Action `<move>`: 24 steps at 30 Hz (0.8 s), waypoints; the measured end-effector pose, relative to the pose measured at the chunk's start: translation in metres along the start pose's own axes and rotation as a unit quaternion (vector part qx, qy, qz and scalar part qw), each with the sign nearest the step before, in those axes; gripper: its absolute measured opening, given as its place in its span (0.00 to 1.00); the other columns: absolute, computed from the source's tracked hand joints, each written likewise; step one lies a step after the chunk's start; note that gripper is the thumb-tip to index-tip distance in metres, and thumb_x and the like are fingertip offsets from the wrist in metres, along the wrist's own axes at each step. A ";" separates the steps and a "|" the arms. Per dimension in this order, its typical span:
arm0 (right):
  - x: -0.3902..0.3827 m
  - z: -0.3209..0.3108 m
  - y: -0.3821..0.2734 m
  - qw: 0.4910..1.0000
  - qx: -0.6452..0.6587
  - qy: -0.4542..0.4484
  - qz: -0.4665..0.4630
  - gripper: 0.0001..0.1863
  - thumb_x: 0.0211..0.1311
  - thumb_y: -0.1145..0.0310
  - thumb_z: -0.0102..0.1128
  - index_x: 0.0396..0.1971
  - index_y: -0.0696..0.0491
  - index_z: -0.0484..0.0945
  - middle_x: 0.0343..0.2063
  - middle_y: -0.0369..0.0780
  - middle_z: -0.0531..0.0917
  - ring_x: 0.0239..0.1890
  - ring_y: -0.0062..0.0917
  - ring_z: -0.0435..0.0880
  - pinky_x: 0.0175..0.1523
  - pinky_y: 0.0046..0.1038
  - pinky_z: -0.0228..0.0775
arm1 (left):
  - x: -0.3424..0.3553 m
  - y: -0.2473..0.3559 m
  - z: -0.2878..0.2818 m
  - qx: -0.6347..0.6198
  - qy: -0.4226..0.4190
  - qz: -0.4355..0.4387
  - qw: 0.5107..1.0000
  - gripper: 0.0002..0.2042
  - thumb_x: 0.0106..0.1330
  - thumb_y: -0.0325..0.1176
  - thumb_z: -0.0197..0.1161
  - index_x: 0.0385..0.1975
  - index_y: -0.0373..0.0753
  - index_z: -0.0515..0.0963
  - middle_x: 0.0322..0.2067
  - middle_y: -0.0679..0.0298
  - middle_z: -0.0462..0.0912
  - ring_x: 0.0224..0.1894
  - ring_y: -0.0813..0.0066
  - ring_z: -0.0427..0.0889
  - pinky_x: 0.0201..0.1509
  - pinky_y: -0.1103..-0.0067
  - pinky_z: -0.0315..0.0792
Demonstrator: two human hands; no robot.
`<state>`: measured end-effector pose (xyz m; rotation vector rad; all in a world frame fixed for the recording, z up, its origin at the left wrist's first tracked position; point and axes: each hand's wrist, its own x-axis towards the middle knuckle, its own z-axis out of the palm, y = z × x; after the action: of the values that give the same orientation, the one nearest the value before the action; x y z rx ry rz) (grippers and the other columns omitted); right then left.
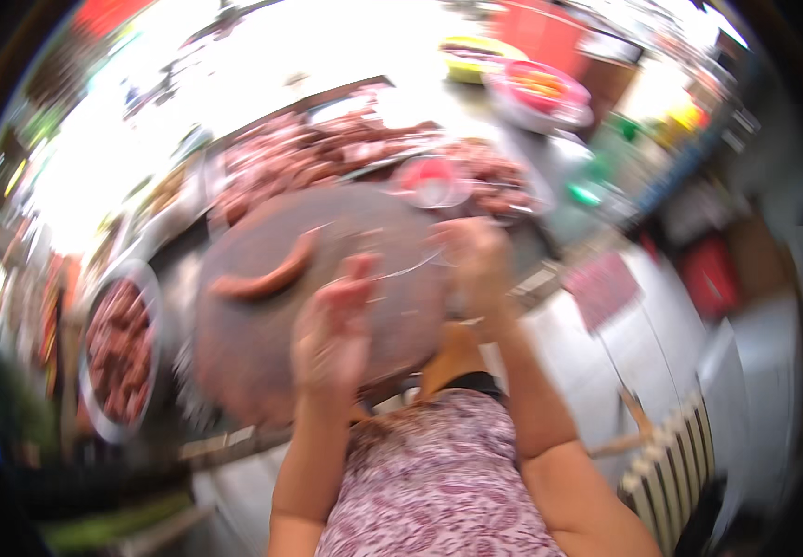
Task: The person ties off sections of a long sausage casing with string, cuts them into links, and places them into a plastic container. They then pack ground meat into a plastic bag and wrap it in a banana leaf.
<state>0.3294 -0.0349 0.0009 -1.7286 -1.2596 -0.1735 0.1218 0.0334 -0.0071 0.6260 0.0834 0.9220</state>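
Note:
A thin white string (411,268) runs slackly between my two hands above a round brown chopping board (401,325). Its left end meets the fingertips of my left hand (332,325), which are drawn together. My right hand (476,265) is closed around the other end, over the board's right edge. Motion smears both hands, so the exact grip is unclear. On the board, left of my hands, lies one curved, reddish sausage (271,272), touched by neither hand.
Beyond the board are trays heaped with pink sausages (299,153) and a small red-and-clear container (431,182). A white-rimmed basin of meat pieces (123,348) stands at left. Pink (538,93) and yellow bowls (480,58) sit far right. A slatted chair (671,473) stands at lower right.

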 end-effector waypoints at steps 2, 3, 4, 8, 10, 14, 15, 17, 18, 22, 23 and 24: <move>-0.036 0.011 -0.027 0.988 0.156 0.006 0.009 0.10 0.59 0.72 0.62 0.39 0.59 0.84 0.35 0.49 0.86 0.38 0.39 0.86 0.48 0.39 0.76 | 0.003 -0.015 0.003 0.126 -0.056 0.042 0.990 0.17 0.75 0.38 0.57 0.49 0.28 0.81 0.73 0.42 0.57 0.75 0.49 0.60 0.77 0.59 0.57; -0.062 0.000 -0.042 0.974 0.223 -0.030 0.039 0.11 0.57 0.73 0.65 0.40 0.60 0.84 0.37 0.49 0.86 0.41 0.38 0.86 0.49 0.37 0.77 | -0.007 -0.027 0.009 0.209 -0.018 0.049 0.976 0.16 0.76 0.37 0.57 0.47 0.28 0.81 0.74 0.46 0.58 0.74 0.50 0.62 0.76 0.60 0.58; -0.069 0.002 -0.051 0.920 0.373 -0.081 0.086 0.12 0.62 0.72 0.64 0.44 0.59 0.82 0.40 0.46 0.85 0.43 0.34 0.85 0.50 0.32 0.77 | -0.012 -0.033 0.015 0.260 -0.019 0.059 0.964 0.18 0.79 0.39 0.53 0.49 0.26 0.79 0.75 0.46 0.56 0.74 0.53 0.61 0.75 0.62 0.60; -0.094 -0.029 -0.051 0.870 0.448 -0.027 0.205 0.05 0.58 0.77 0.64 0.32 0.62 0.81 0.26 0.42 0.84 0.34 0.22 0.83 0.41 0.27 0.73 | -0.017 -0.070 0.019 0.283 -0.081 0.035 0.955 0.21 0.79 0.41 0.51 0.52 0.23 0.75 0.75 0.46 0.56 0.73 0.55 0.62 0.75 0.63 0.59; -0.104 -0.057 -0.037 0.882 0.423 -0.020 0.208 0.04 0.59 0.78 0.64 0.32 0.62 0.81 0.24 0.41 0.84 0.30 0.20 0.82 0.37 0.25 0.73 | -0.007 -0.087 0.012 0.190 -0.146 -0.026 0.971 0.19 0.81 0.37 0.47 0.56 0.26 0.76 0.75 0.46 0.55 0.76 0.48 0.55 0.78 0.60 0.55; -0.118 -0.104 -0.017 0.872 0.418 -0.016 0.255 0.02 0.60 0.79 0.63 0.31 0.63 0.82 0.22 0.39 0.84 0.26 0.17 0.82 0.33 0.23 0.72 | 0.004 -0.105 0.002 0.105 -0.155 -0.158 0.970 0.19 0.80 0.40 0.49 0.59 0.33 0.76 0.75 0.51 0.56 0.75 0.54 0.61 0.76 0.61 0.58; -0.118 -0.113 -0.013 0.858 0.443 0.004 0.261 0.02 0.61 0.80 0.63 0.30 0.63 0.82 0.22 0.38 0.84 0.25 0.17 0.82 0.32 0.23 0.72 | 0.008 -0.108 0.007 0.061 -0.190 -0.185 0.962 0.18 0.79 0.39 0.51 0.59 0.34 0.76 0.75 0.54 0.58 0.74 0.57 0.62 0.75 0.65 0.60; -0.116 -0.127 -0.003 0.839 0.484 0.041 0.244 0.04 0.62 0.79 0.64 0.29 0.64 0.83 0.21 0.37 0.84 0.24 0.17 0.82 0.30 0.22 0.73 | 0.011 -0.114 0.027 0.031 -0.132 -0.210 0.968 0.19 0.77 0.39 0.55 0.59 0.33 0.74 0.74 0.54 0.59 0.75 0.59 0.60 0.75 0.69 0.60; -0.116 -0.132 0.001 0.822 0.508 0.050 0.253 0.04 0.62 0.78 0.64 0.28 0.63 0.83 0.20 0.37 0.84 0.23 0.16 0.81 0.29 0.21 0.71 | 0.014 -0.124 0.040 0.024 -0.093 -0.207 0.974 0.19 0.77 0.39 0.55 0.60 0.33 0.73 0.74 0.53 0.59 0.75 0.59 0.60 0.75 0.70 0.61; -0.123 -0.142 0.016 0.751 0.589 0.039 0.296 0.03 0.60 0.78 0.64 0.28 0.60 0.83 0.20 0.36 0.83 0.23 0.15 0.80 0.28 0.20 0.69 | -0.005 -0.121 0.083 -0.154 0.021 -0.276 0.948 0.11 0.70 0.25 0.62 0.47 0.26 0.76 0.49 0.47 0.80 0.52 0.54 0.79 0.63 0.64 0.73; -0.122 -0.139 0.017 0.737 0.610 0.054 0.285 0.02 0.59 0.78 0.64 0.28 0.60 0.82 0.20 0.36 0.82 0.23 0.15 0.79 0.29 0.19 0.68 | -0.006 -0.122 0.086 -0.176 0.017 -0.284 0.942 0.10 0.70 0.25 0.63 0.45 0.26 0.76 0.48 0.48 0.79 0.51 0.55 0.79 0.61 0.64 0.73; -0.123 -0.136 0.019 0.734 0.615 0.078 0.278 0.02 0.58 0.79 0.63 0.26 0.60 0.82 0.18 0.36 0.82 0.21 0.15 0.78 0.26 0.20 0.66 | -0.003 -0.124 0.086 -0.196 0.015 -0.290 0.937 0.09 0.69 0.25 0.63 0.44 0.27 0.76 0.47 0.49 0.79 0.50 0.56 0.79 0.60 0.65 0.74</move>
<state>0.3414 -0.2190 -0.0107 -0.7672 -0.3969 0.7234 0.2371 -0.0639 -0.0041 0.1905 0.1004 0.3552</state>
